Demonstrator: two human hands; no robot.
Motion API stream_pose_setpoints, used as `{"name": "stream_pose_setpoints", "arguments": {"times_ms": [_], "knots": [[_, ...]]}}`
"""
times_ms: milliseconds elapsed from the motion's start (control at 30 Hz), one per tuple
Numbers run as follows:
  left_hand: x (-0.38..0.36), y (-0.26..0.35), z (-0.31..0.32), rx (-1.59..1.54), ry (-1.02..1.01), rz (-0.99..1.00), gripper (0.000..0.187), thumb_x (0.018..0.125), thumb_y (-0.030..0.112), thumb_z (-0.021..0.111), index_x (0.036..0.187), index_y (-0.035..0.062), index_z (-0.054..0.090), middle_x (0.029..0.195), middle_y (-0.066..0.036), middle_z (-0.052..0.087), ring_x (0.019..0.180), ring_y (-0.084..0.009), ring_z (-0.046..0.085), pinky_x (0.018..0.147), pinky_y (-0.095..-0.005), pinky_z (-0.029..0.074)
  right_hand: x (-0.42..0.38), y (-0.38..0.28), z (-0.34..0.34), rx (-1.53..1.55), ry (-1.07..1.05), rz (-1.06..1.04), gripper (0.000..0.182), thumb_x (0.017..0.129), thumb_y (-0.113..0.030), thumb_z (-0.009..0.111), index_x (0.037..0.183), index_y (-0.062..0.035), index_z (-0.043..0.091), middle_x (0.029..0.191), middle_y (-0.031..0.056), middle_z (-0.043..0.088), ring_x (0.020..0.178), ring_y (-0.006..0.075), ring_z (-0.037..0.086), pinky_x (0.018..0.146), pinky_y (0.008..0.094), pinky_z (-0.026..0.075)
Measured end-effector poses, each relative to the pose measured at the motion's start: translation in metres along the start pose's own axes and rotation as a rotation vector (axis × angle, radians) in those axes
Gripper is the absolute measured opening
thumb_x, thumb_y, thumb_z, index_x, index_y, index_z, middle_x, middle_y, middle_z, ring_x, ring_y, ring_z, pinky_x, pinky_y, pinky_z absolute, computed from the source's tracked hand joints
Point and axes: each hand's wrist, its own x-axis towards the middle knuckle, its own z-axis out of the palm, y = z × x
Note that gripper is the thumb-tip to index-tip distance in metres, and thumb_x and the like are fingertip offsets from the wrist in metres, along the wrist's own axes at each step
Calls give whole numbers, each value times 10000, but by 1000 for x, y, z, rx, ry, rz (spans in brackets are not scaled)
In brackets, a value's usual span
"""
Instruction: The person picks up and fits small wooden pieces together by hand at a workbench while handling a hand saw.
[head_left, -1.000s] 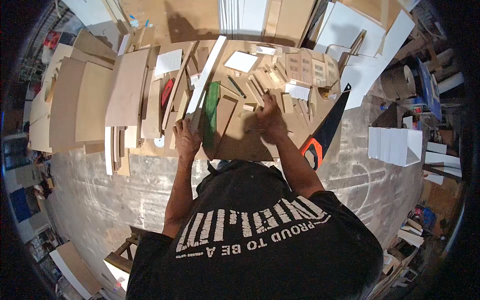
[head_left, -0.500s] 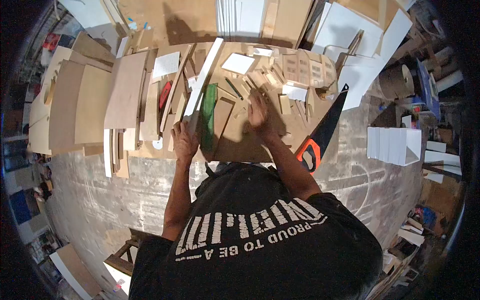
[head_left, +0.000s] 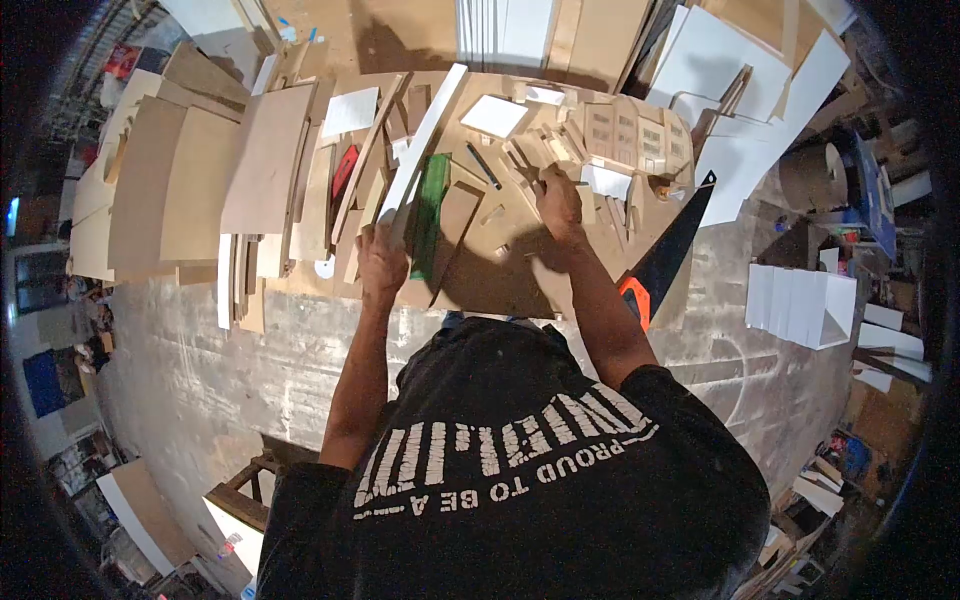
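My left hand (head_left: 383, 262) rests at the near end of a long white strip (head_left: 425, 135), its fingers bent over that end. Just right of the strip lies a green piece (head_left: 430, 215), beside a brown board (head_left: 460, 225). My right hand (head_left: 560, 205) is over the worktable (head_left: 500, 285), its fingers curled at small wooden pieces (head_left: 560, 148); what they grip, if anything, is hidden. A dark pen-like tool (head_left: 483, 166) lies between my hands. Near it is a white square piece (head_left: 494, 116).
A saw (head_left: 670, 250) with an orange handle lies at the table's right edge. A wooden model with windows (head_left: 640, 138) stands at the back right. Stacked boards (head_left: 265, 160) cover the left side. White panels (head_left: 800, 303) stand farther right.
My right hand has moved right, and its fingers are now bent at the small wooden pieces. My left hand stays at the white strip. The whole view has shifted slightly.
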Motion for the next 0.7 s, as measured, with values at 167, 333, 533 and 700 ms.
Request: {"name": "stream_pose_setpoints", "arguments": {"times_ms": [167, 333, 533, 700], "knots": [[19, 65, 32, -106, -282, 1, 444, 761, 74, 652, 1196, 54, 567, 1089, -172, 619, 1016, -369, 576, 891, -468, 457, 2, 17, 9, 117, 20, -49, 92, 812, -24, 618, 880, 36, 634, 913, 240, 625, 899, 427, 608, 784, 474, 488], [33, 103, 94, 137, -310, 289, 380, 779, 92, 640, 1156, 70, 592, 1152, -162, 589, 1117, -320, 546, 905, -445, 489, 3, 41, 10, 115, 47, -213, 126, 773, -3, 573, 868, 40, 645, 844, 236, 619, 871, 424, 599, 769, 484, 488], [40, 107, 111, 106, -336, 277, 330, 826, 100, 622, 1151, 54, 586, 1218, -154, 566, 1157, -287, 548, 919, -380, 514, -2, 32, -12, 71, -49, -134, 253, 803, -84, 617, 1036, 14, 620, 1045, 265, 610, 975, 430, 591, 853, 497, 476], [35, 119, 106, 122, -374, 121, 354, 815, 103, 633, 1160, 42, 582, 1181, -183, 587, 1122, -315, 583, 892, -418, 534, 0, 24, -13, -122, -236, 87, 408, 809, -84, 625, 1198, 8, 542, 1106, 262, 606, 1081, 434, 573, 939, 506, 462]]}}
